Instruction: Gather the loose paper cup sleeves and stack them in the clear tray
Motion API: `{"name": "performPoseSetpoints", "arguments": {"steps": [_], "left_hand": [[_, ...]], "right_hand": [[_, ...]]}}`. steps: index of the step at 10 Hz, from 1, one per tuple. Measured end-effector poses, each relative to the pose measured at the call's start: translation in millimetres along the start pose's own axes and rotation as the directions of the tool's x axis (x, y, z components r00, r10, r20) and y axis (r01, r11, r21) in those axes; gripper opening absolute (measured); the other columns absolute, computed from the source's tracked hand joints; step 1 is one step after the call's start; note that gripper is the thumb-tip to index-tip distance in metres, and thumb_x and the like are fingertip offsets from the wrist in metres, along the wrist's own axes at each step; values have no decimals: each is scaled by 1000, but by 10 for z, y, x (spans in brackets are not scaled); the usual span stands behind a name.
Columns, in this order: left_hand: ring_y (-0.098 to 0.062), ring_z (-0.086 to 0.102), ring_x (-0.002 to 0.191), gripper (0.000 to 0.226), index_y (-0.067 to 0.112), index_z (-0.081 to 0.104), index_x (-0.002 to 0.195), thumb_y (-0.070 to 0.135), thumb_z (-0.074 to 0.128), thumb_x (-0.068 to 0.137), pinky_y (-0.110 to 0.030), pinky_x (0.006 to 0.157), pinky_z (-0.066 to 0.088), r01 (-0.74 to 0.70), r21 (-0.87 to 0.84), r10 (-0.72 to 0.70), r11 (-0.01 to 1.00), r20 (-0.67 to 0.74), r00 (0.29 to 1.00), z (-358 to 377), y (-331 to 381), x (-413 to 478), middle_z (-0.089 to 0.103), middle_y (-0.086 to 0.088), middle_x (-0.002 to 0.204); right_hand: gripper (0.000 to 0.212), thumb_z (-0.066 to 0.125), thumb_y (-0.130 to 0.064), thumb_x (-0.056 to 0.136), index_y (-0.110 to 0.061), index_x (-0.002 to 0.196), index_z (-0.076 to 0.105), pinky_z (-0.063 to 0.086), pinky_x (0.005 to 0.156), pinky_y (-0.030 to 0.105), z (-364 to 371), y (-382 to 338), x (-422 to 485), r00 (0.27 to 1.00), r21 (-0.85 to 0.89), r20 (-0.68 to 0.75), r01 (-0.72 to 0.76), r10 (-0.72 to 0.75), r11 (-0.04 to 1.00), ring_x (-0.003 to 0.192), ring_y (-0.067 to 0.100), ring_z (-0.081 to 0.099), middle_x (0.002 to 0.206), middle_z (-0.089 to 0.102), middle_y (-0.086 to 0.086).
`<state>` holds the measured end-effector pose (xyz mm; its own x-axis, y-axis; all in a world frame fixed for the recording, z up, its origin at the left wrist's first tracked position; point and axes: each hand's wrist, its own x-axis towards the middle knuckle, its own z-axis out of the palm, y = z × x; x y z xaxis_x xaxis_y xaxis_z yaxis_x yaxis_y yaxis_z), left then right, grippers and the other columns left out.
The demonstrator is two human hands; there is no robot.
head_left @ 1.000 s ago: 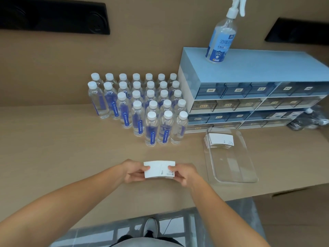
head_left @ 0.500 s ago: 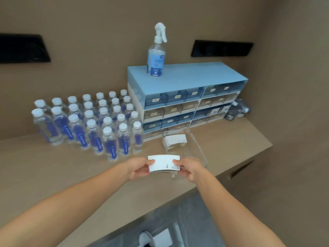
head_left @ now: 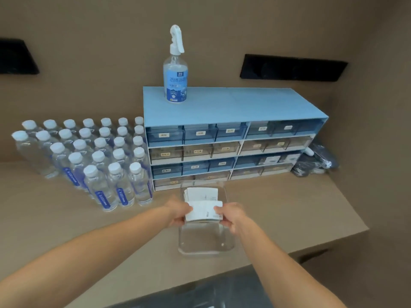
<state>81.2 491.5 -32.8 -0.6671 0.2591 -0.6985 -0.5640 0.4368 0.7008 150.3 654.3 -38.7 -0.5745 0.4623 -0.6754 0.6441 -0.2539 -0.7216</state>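
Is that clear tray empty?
No. The tray holds a sleeve stack at its far end; the near end is bare.

Both bare forearms extended forward, left hand (head_left: 178, 215) and right hand (head_left: 231, 215) level, close together, fingers pinched closed, thumbs uppermost.

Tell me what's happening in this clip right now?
A person holds a small bundle of white paper cup sleeves between the left hand and right hand, above the clear tray on the counter. A stack of sleeves already lies at the tray's far end; the near part is bare. The held bundle has not been set down. Water bottles stand to the left.
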Motion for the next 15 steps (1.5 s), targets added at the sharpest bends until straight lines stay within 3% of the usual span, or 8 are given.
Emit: {"name": "performPoseSetpoints", "arguments": {"steps": [2,4,6,9,11,13,14,15], "left_hand": [[-39,60,121,38,-4,49,136,3,38,100,-52,102,50,95,-35,-99,995,-148,984,337,-36,211,59,-24,133],[-36,67,112,33,5,59,127,12,39,101,-53,101,52,183,-249,-199,951,-40,979,485,30,220,69,-19,121],[-32,63,120,56,10,48,141,49,32,104,-46,110,45,269,-330,-289,905,-12,957,467,91,269,65,-15,131],[-35,46,138,63,16,34,153,54,32,102,-50,118,33,287,-343,-325,895,-58,944,529,90,333,48,-15,150],[-34,67,114,58,7,48,137,53,36,102,-45,107,48,293,-376,-325,879,-23,946,508,97,333,68,-19,122],[-28,67,89,61,11,37,146,54,31,103,-36,88,51,294,-263,-318,919,-56,946,451,222,190,68,-16,107],[-29,64,96,68,13,28,153,58,26,102,-35,83,50,313,-245,-325,918,-11,946,427,293,79,64,-17,112],[-31,35,145,71,13,22,157,58,24,102,-39,118,25,254,-160,-264,954,-44,964,372,253,-60,34,-13,159]], "right_hand": [[20,54,-4,88,-4,108,59,47,57,28,136,-5,264,1000,-204,-29,-3,-3,979,76,27,61,90,64,12],[30,48,-8,90,-13,115,63,55,84,34,261,2,325,998,-161,-60,5,-15,987,96,29,68,111,71,10],[22,45,-20,94,-20,110,60,53,74,33,208,-11,371,984,-118,98,-136,147,984,83,25,65,96,68,6],[15,51,-30,93,-22,98,62,46,51,22,184,-4,387,964,-119,163,-191,209,974,75,24,70,96,74,9],[27,53,-39,94,-21,113,61,44,52,26,143,-65,335,955,-121,183,-214,234,969,81,24,69,102,73,9],[42,49,-47,93,-19,123,59,55,93,39,88,-88,283,967,-169,175,-155,185,973,101,29,68,112,70,9],[44,43,-44,96,-18,129,55,53,90,37,74,-132,229,983,-212,152,-73,107,975,97,27,63,118,65,7],[44,37,-36,99,-14,135,52,43,83,31,27,-200,87,996,-318,93,28,2,948,98,28,57,130,59,12]]}}
